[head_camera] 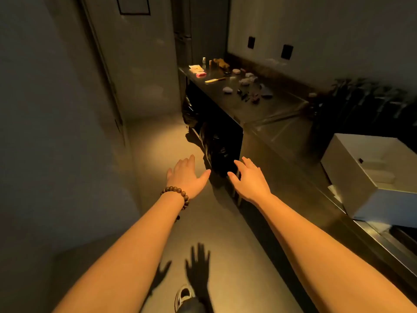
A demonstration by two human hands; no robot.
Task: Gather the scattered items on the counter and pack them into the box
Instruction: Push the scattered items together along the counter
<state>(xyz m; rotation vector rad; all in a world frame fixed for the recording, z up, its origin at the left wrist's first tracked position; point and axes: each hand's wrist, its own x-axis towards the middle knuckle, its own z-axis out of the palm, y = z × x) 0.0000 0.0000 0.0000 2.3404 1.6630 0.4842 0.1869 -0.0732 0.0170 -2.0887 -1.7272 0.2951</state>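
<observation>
Near foot: pale sneaker (183, 295) on the grey floor (158, 143), at the bottom edge below both forearms; hand shadows fall beside it.
Left hand (186, 176): stretched forward over the floor, palm down, fingers straight and slightly spread, holding nothing; brown wooden bead bracelet (177, 195) on the wrist.
Right hand (250, 180): stretched forward just beside the counter's front edge, fingers straight and spread, holding nothing.
Box: open white cardboard box (370, 177) on the near end of the long dark steel counter (275, 109), right of the right forearm; contents too dim to tell.
Scattered items: far end of the counter, well apart from the box and both hands. Yellow-handled tool (214, 80), pink object (200, 74), flat pale packet (195, 68), small white bottle (204, 62), tan lumpy object (222, 63); several small pale and dark pieces further right, too small to tell.
Under counter: black plastic bags (212, 141).
Back wall: 2 dark square plates (286, 51).
Far right: dark leafy plant (365, 98) behind the box.
</observation>
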